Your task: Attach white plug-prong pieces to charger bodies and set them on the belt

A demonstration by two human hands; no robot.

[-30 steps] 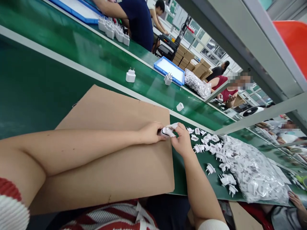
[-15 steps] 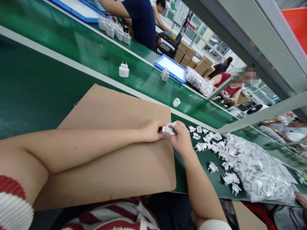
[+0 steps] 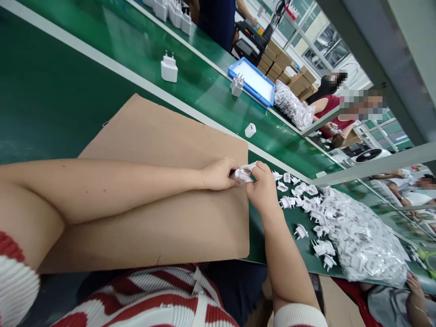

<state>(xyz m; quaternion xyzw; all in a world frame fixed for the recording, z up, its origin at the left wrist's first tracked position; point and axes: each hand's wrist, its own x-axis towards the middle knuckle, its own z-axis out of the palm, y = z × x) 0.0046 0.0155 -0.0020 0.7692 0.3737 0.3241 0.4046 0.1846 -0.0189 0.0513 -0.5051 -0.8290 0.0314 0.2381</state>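
White plastic, a small plug piece (image 3: 242, 174), sits pinched between both hands at the far right edge of the cardboard sheet (image 3: 163, 190). The left hand (image 3: 220, 174) has its grip clenched on the piece's left end; the right hand (image 3: 263, 190) grasps its right end with thumb and fingers. The sheet lies on the green counter (image 3: 44, 104). Just right of the hands, loose plug pieces (image 3: 306, 213) are scattered beside a clear bag of the same pieces (image 3: 364, 240). Beyond the counter's far edge, a white charger (image 3: 169, 69) stands on the conveyor belt (image 3: 143, 54).
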